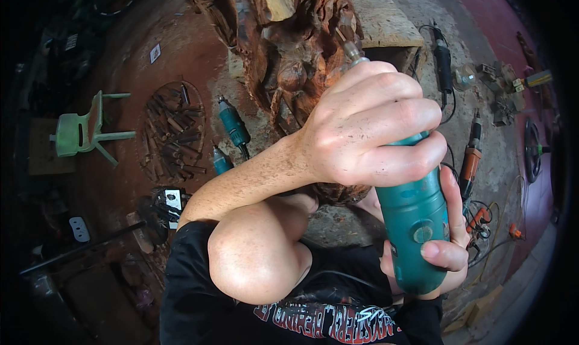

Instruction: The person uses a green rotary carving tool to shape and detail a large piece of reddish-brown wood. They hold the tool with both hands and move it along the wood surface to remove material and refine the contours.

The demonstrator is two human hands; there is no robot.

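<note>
A teal die grinder (410, 215) slants up and away in front of me, its collet and thin bit (351, 48) at the far end. My left hand (374, 122) wraps round its front part, knuckles up. My right hand (451, 245) holds the rear of the body from the right and below, thumb on its side. The bit lies against or just over the reddish-brown carved wood (295, 73), a gnarled piece with deep hollows; I cannot tell whether it touches. My left hand hides part of the carving.
A wooden block table (380, 13) stands behind the carving. Two more teal grinders (232, 122) (221, 160) lie to the left, near a round heap of wood pieces (172, 131) and a green chair (84, 128). At right lie a black grinder (443, 58), an orange-black tool (471, 158) and cords.
</note>
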